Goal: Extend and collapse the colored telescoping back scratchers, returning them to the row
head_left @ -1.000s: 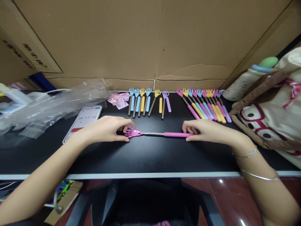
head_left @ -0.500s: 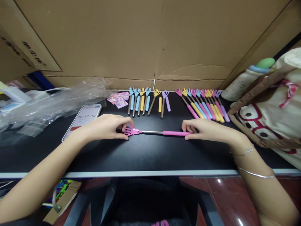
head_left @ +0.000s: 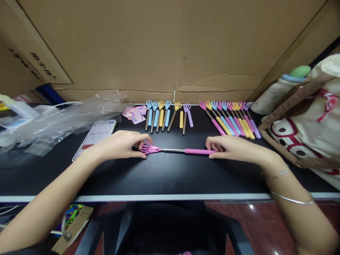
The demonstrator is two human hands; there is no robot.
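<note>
A pink telescopic back scratcher [head_left: 175, 151] lies crosswise on the black table [head_left: 164, 177], its metal rod extended. My left hand [head_left: 120, 144] pinches the pink claw head at its left end. My right hand [head_left: 233, 148] grips the pink handle at the right end. Both hands rest on the tabletop.
Behind lie two groups of coloured back scratchers, one in the middle [head_left: 166, 115] and one to the right [head_left: 231, 118]. A phone showing a timer [head_left: 95, 136], clear plastic bags [head_left: 61, 117] and small pink cards [head_left: 134, 113] sit at the left. A cloth bag [head_left: 305, 120] stands at the right, cardboard [head_left: 170, 46] behind.
Hands and pink scratcher keep nearly the same position; the phone timer has advanced by a second.
</note>
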